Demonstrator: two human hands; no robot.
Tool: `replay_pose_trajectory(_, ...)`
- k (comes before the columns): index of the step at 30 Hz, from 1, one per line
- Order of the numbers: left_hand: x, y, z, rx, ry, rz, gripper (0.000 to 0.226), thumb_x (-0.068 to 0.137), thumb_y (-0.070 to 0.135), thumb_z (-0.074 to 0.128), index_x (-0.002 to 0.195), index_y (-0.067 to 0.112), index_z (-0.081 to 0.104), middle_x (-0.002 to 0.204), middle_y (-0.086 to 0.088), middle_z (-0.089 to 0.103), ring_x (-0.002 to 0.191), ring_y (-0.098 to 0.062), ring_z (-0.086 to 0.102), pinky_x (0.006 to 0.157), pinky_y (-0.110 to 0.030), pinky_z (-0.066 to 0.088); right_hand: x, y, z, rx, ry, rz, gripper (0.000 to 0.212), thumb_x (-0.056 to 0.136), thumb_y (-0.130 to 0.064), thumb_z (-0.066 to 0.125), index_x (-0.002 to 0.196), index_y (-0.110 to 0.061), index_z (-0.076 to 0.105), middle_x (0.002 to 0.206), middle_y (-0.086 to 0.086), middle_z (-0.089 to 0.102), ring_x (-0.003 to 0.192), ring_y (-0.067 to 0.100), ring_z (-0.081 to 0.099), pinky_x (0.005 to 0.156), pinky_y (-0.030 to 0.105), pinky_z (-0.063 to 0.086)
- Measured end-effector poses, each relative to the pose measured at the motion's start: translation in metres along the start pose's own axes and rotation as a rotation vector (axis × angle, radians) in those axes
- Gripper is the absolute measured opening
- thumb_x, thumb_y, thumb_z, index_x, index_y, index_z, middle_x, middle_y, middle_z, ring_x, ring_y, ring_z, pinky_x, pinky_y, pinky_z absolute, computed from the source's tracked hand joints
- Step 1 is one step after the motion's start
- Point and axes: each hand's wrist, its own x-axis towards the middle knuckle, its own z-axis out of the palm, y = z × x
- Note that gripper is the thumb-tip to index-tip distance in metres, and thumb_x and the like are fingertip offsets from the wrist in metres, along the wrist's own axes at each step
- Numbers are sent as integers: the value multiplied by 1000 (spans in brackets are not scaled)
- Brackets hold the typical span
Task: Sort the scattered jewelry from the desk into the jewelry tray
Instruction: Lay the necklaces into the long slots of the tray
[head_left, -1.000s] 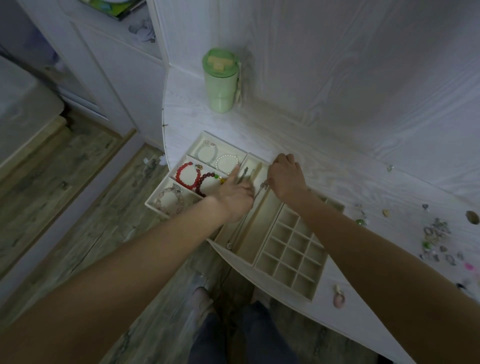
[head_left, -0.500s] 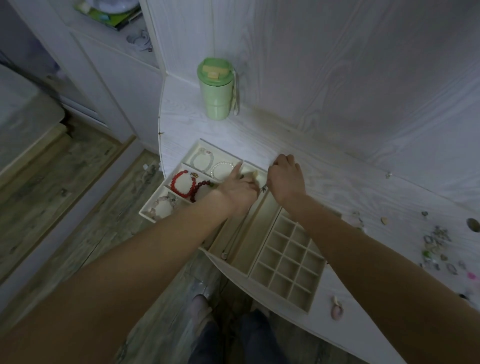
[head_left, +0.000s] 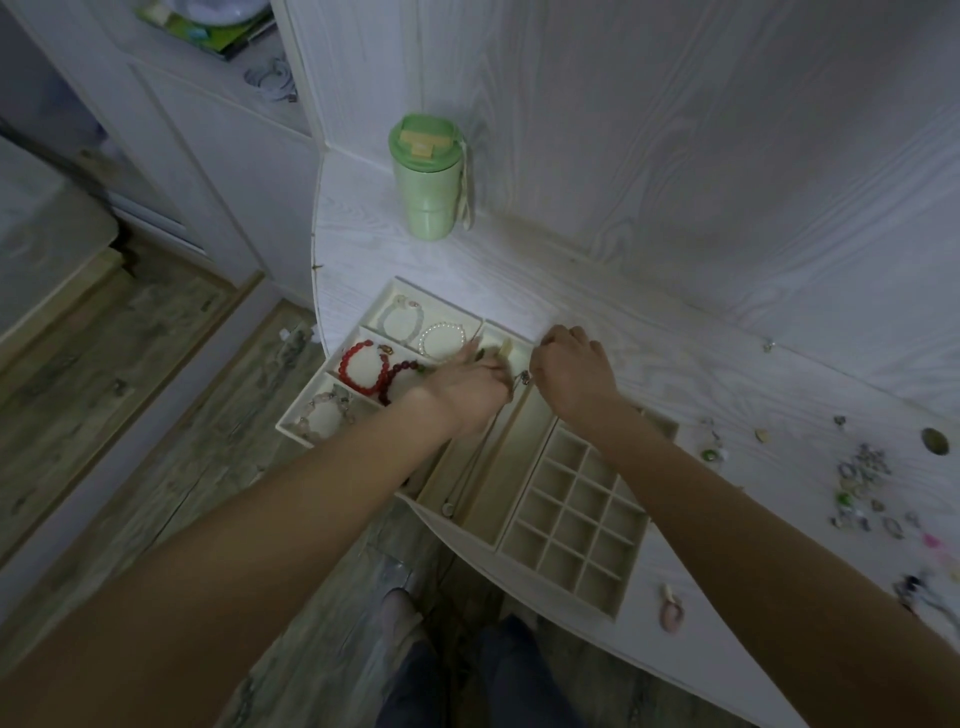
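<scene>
While both hands (head_left: 519, 384) meet, round beads (head_left: 363, 368) fill the gridded tray (head_left: 571, 519).

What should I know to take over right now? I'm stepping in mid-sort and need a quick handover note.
Left hand and right hand meet over the far end of the long slots of the jewelry tray, handling a thin necklace; the exact grip is hidden.
Done: bracelets lie in the left compartments, among them the red bracelet and the pearl bracelet. The small grid cells look unfilled.
Left: scattered small pieces on the desk at right, and a pink piece near the front edge.
</scene>
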Motion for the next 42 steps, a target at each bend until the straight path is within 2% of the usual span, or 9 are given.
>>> replay_pose_trajectory(4, -6, 2, -2, 54, 26, -46, 53, 87, 2, 46, 139, 12, 41, 151, -7, 28, 144, -20, 10, 116, -53, -4, -8, 0, -3, 19, -75, -105, 37, 88, 6, 40, 116, -7, 60, 119, 11, 56, 110, 27, 49, 90, 32, 37)
replay_pose_trajectory(9, -2, 5, 5, 97, -2, -22, 56, 86, 1, 45, 141, 11, 36, 154, -9, 22, 146, -20, 2, 114, -58, -8, -7, -4, 1, -89, -88, -249, 39, 83, 1, 47, 117, -9, 62, 125, 5, 58, 121, 22, 45, 104, 29, 29)
replay_pose_trajectory(14, 5, 5, 12, 176, -7, 8, 50, 89, 7, 43, 138, 14, 41, 151, -4, 28, 145, -19, 5, 111, -62, -9, -5, -3, 0, -189, -101, -268, 29, 83, -2, 49, 106, -9, 64, 114, 6, 62, 116, 23, 48, 105, 29, 28)
replay_pose_trajectory(23, 5, 5, 11, 151, -4, -8, 51, 87, 4, 45, 137, 13, 42, 150, -6, 28, 144, -21, 8, 112, -62, -5, -3, -2, 0, -206, -134, -259, 28, 83, -1, 49, 106, -7, 64, 116, 8, 60, 117, 24, 45, 99, 31, 32)
replay_pose_trajectory(28, -2, 6, 5, 30, 7, -28, 59, 87, 3, 46, 143, 16, 35, 156, -5, 19, 146, -18, 0, 112, -58, -12, -9, -1, 4, -100, -64, -185, 36, 86, -3, 46, 118, -11, 61, 125, 5, 58, 123, 22, 42, 105, 30, 27)
replay_pose_trajectory(31, -8, 6, -4, -99, 77, -83, 58, 88, 4, 45, 143, 21, 38, 155, 0, 23, 146, -16, 2, 111, -52, -15, -24, -3, 3, 66, -14, -96, 41, 89, -5, 45, 126, -17, 58, 132, 2, 54, 126, 21, 39, 109, 27, 20)
replay_pose_trajectory(34, -13, 12, -17, -222, 188, -123, 53, 86, 4, 45, 136, 22, 46, 147, 3, 36, 142, -15, 16, 114, -46, -8, -43, 1, -3, 234, 25, 54, 41, 92, -5, 43, 130, -15, 55, 137, 3, 52, 129, 21, 38, 109, 27, 21)
replay_pose_trajectory(37, -14, 27, -30, -262, 236, -152, 47, 87, 6, 45, 131, 23, 51, 138, -1, 46, 134, -20, 32, 113, -40, 9, -65, 12, -10, 411, 36, 227, 41, 91, -3, 43, 129, -12, 56, 137, 5, 51, 130, 22, 36, 105, 29, 28)
replay_pose_trajectory(42, -9, 79, -50, -200, 316, -246, 37, 85, 15, 46, 118, 23, 59, 121, -1, 57, 126, -23, 41, 113, -53, 6, -122, 53, -8, 531, 116, 420, 40, 92, -4, 44, 131, -12, 54, 146, 7, 38, 136, 24, 28, 106, 34, 30)
